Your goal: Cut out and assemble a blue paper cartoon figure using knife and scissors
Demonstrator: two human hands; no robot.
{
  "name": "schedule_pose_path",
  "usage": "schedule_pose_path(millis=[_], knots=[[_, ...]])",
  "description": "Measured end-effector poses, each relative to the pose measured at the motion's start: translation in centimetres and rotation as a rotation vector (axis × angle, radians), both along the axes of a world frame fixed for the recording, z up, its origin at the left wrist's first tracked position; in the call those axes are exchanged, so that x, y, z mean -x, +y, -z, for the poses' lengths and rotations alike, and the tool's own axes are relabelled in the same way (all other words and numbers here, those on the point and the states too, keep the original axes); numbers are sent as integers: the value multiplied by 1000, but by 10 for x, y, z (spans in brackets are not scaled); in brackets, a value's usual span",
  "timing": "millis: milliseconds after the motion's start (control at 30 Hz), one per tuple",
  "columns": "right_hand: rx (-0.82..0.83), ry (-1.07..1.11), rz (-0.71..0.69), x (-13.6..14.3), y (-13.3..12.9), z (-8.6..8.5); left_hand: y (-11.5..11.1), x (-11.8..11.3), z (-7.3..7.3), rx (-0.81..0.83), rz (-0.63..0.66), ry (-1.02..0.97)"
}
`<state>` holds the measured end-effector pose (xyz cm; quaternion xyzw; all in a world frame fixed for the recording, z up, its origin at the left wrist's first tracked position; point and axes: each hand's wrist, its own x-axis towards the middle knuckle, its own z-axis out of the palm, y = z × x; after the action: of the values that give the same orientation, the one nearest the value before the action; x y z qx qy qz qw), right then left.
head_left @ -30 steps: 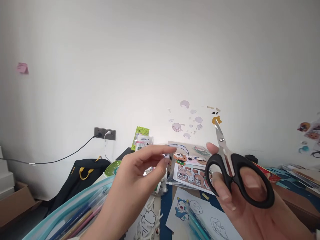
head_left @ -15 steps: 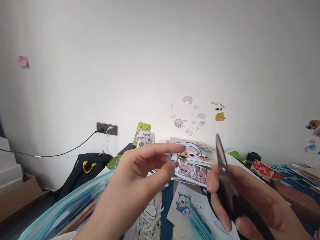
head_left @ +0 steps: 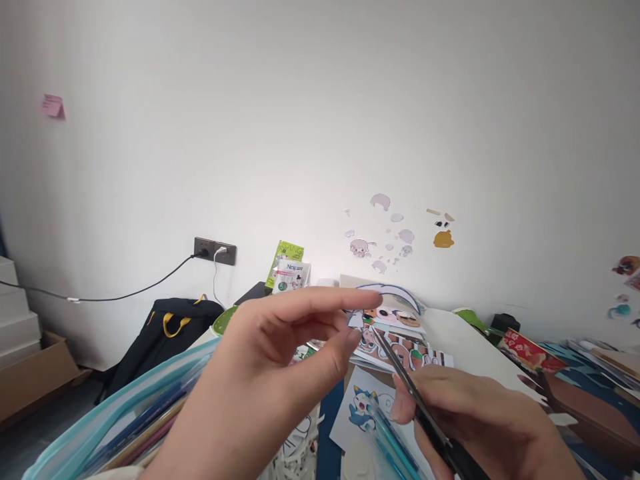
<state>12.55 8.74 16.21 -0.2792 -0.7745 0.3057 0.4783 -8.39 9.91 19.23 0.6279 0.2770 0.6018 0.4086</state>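
Note:
My left hand [head_left: 300, 347] is raised at the centre, its thumb and bent fingers pinching a white paper cut-out with a dark blue outline [head_left: 400, 291]. Its index finger stretches over the paper, and part of the paper is hidden behind the fingers. My right hand [head_left: 475, 407] grips black-handled scissors [head_left: 400, 367] by the handles. Their blades look closed and point up and left, with the tip near the left thumb and the cut-out. Behind lie printed cartoon sheets [head_left: 435, 357]. Below is a drawing sheet with a blue-and-white cartoon figure [head_left: 359, 408].
A light-blue-edged pouch [head_left: 125, 400] with coloured pens stands at the lower left. Blue pens [head_left: 395, 440] lie over the drawing sheet. Paper scraps [head_left: 300, 453] lie at the front. A black backpack [head_left: 160, 333] is by the wall, and a red packet [head_left: 533, 350] lies right.
My right hand has turned and brought the scissors left and down, tip close to the left fingers. My left hand and the cut-out have shifted slightly right.

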Motion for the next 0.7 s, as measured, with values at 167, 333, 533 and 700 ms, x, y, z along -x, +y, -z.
schedule_pose_path(millis=[167,333,533,700], knots=[[9,-20,60,3,2,-1,3,1,2,-17,-58,43],[64,0,65,6,5,1,4,2,3,-6,-71,63],[-11,-18,19,5,8,4,5,2,2,8,-71,55],[-42,-52,17,4,10,1,6,1,3,19,-83,35]])
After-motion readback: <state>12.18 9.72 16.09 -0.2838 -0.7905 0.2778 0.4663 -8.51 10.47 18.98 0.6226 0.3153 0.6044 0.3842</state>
